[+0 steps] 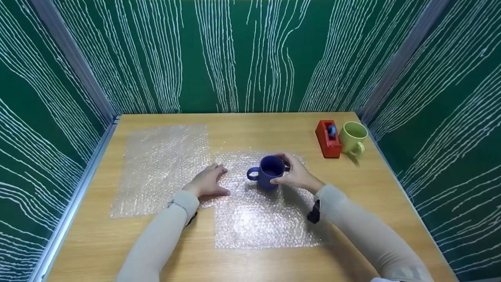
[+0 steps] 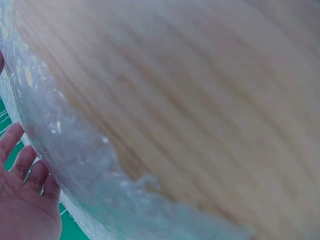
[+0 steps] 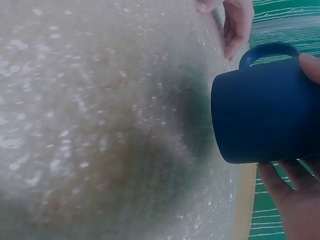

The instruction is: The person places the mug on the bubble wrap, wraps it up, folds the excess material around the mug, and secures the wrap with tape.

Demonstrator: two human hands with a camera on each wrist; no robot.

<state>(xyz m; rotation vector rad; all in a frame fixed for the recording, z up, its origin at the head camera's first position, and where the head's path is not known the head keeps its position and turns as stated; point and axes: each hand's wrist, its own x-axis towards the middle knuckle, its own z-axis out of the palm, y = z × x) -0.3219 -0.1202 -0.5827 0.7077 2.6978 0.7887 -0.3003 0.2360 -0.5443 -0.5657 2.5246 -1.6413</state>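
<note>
A dark blue mug [image 1: 270,172] stands upright in the head view, its handle toward the left, at or just above a sheet of bubble wrap [image 1: 254,223]. My right hand [image 1: 294,172] grips the mug from its right side, thumb in front and fingers behind. In the right wrist view the mug [image 3: 265,110] sits between thumb and fingers. My left hand [image 1: 209,182] holds nothing; its fingers are spread near the left edge of that sheet, apart from the mug. The left wrist view shows the left hand [image 2: 30,200] with loosely extended fingers beside bubble wrap [image 2: 85,145].
A second bubble wrap sheet [image 1: 164,164] lies on the left of the wooden table [image 1: 250,266]. At the back right stand a red tape dispenser [image 1: 328,141] and a light green mug [image 1: 352,137]. Green walls [image 1: 242,58] with white lines enclose the table on three sides.
</note>
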